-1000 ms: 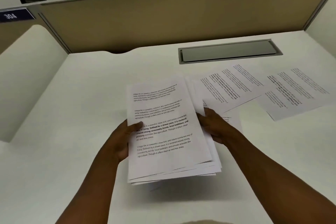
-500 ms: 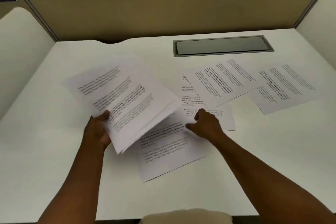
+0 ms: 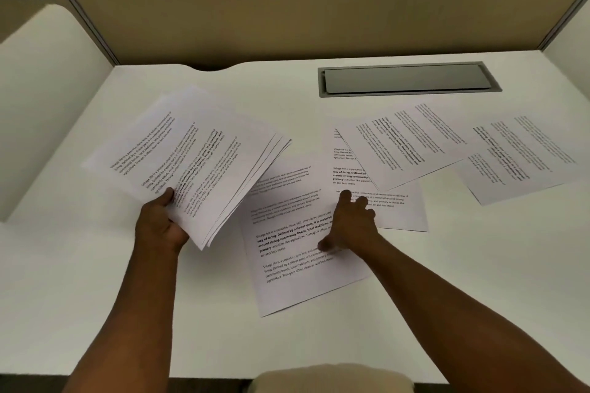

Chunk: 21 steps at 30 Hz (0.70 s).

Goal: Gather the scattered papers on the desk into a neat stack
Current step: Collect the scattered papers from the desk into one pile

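The left hand (image 3: 161, 223) grips a fanned sheaf of papers (image 3: 188, 156) raised at the left, while the right hand (image 3: 351, 223) presses spread fingers on a loose sheet (image 3: 293, 252) lying on the desk (image 3: 95, 297).

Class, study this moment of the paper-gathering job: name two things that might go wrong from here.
1. The left hand grips the fanned bundle by one corner only; sheets may slip out or splay further.
2. The right hand rests where the near sheet and a second sheet meet; dragging could crease them or shift both.
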{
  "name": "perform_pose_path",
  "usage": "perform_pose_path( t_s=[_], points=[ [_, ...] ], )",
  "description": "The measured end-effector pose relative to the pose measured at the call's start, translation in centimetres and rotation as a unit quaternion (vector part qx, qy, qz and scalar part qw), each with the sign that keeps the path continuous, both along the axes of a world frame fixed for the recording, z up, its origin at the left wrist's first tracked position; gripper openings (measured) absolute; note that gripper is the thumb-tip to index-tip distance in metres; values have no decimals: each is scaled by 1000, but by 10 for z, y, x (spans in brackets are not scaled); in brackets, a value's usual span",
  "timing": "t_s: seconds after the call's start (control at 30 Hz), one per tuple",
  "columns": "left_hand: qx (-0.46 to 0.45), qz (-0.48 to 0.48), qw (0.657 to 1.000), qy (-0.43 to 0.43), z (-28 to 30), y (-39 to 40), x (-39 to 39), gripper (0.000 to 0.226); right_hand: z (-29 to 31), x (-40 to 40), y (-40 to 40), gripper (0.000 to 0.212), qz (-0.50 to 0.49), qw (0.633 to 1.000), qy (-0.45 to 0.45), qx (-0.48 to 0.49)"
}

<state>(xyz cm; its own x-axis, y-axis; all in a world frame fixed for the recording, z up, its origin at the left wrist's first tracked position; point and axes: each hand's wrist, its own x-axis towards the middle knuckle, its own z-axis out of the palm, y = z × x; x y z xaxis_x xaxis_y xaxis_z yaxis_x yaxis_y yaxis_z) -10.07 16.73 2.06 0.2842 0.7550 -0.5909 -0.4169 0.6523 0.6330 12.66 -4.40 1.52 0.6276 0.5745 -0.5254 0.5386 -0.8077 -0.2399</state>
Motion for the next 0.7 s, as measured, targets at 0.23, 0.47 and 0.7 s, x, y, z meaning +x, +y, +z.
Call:
perform_pose_path(
  t_s=[0.23, 0.47, 0.7],
  points=[
    [1, 7, 1000, 19, -1, 2, -3, 18, -2, 5, 0, 127, 1, 1000, -10, -17],
    [2, -5, 1000, 9, -1, -2, 2, 18, -2, 2, 0, 115, -41, 999, 8, 21],
    [-4, -10, 1000, 3, 3, -3, 1, 58, 7, 29, -7, 25, -85, 979, -19, 185]
  ],
)
